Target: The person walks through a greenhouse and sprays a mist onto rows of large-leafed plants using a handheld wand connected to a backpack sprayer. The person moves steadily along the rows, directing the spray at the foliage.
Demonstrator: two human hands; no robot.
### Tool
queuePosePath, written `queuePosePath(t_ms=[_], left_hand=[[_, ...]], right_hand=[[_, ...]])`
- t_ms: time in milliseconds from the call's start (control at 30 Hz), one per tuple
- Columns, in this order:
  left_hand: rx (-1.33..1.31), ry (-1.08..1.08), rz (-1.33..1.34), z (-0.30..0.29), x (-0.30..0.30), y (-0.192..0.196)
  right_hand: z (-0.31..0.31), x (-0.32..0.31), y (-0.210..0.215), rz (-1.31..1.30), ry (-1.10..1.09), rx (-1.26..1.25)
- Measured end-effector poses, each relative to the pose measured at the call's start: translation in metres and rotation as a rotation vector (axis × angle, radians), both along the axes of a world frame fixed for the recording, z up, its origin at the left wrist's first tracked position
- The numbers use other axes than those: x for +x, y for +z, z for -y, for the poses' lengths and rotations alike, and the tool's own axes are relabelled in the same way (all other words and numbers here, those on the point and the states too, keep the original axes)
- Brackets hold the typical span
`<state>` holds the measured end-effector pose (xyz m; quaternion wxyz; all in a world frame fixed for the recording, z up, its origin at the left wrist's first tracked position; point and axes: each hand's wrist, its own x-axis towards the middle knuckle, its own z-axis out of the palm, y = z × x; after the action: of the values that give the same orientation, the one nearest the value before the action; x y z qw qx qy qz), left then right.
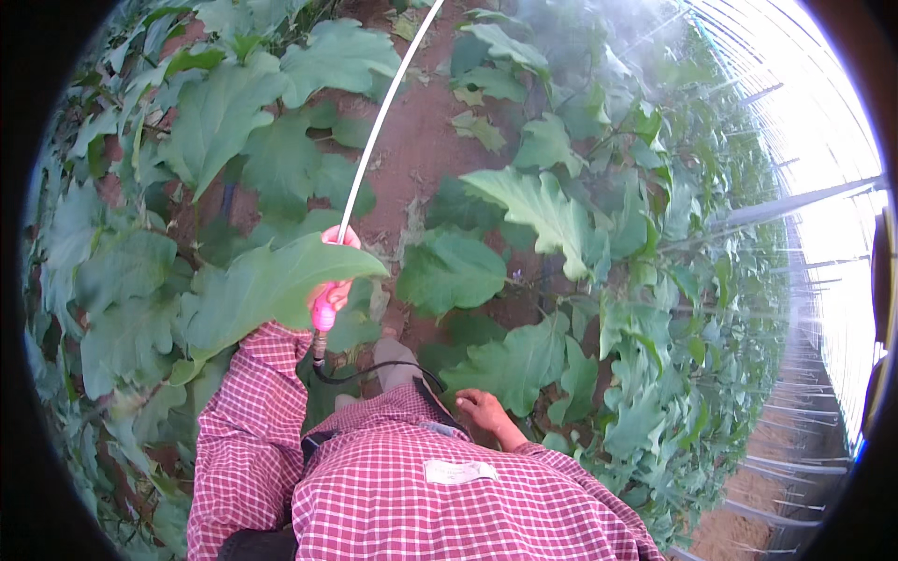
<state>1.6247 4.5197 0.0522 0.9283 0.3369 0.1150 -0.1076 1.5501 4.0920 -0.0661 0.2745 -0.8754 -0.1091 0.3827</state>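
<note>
The left hand (334, 280) is raised out in front of the body, its arm in a red-and-white checked shirt sleeve (245, 439) bent upward at the elbow, and its fingers are wrapped in a closed fist around the pink plastic handle (324, 316) of a long thin white spray wand (379, 126) — a big green lobed leaf (267, 285) lies across the knuckles and hides part of the grip. The wand's long axis runs from the fist up and away, leaning a little to the right, and its far end passes out of view at the top, above a strip of bare reddish-brown soil (421, 140) between the plants. Below the fist the pink handle points down toward the body, and a thin black hose (374, 372) leaves its lower end and loops across to the right, toward the waist. The right hand (482, 409) hangs low beside the hip, well apart from the wand, wrist bent, fingers loosely curled and holding nothing; it rests against or just beside the broad green leaves (514, 360) there, and I cannot tell whether it touches them. To the right of that hand a dense row of leafy plants (655, 309) stretches away under the pale curved greenhouse roof (814, 122).
</note>
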Motion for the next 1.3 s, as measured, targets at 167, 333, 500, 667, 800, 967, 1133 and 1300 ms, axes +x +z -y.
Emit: queuePosePath(t_ms=[167, 333, 500, 667, 800, 967, 1133, 1300], left_hand=[[0.172, -0.05, -0.052, -0.021, 0.075, 0.004], [0.198, -0.126, -0.263, -0.038, 0.133, -0.035], [0.074, -0.22, -0.496, -0.063, 0.176, -0.088], [-0.004, -0.267, -0.622, -0.1, 0.213, -0.132], [-0.117, -0.236, -0.576, -0.141, 0.256, -0.133], [-0.105, -0.149, -0.316, -0.203, 0.349, -0.057], [0.126, -0.074, -0.152, -0.24, 0.44, -0.008], [0.155, -0.031, -0.003, -0.261, 0.518, 0.034]], right_hand=[[-0.021, 0.068, -0.012, -0.215, -0.041, -0.066], [-0.031, 0.137, -0.021, -0.212, 0.034, -0.029], [-0.055, 0.196, -0.038, -0.225, 0.048, -0.022], [-0.092, 0.243, -0.038, -0.193, 0.097, -0.014], [-0.134, 0.301, -0.031, -0.157, 0.074, -0.035], [-0.18, 0.368, -0.055, -0.178, -0.198, 0.125], [-0.262, 0.449, 0.015, 0.002, 0.022, -0.002], [-0.295, 0.498, 0.046, -0.031, 0.043, -0.06]])
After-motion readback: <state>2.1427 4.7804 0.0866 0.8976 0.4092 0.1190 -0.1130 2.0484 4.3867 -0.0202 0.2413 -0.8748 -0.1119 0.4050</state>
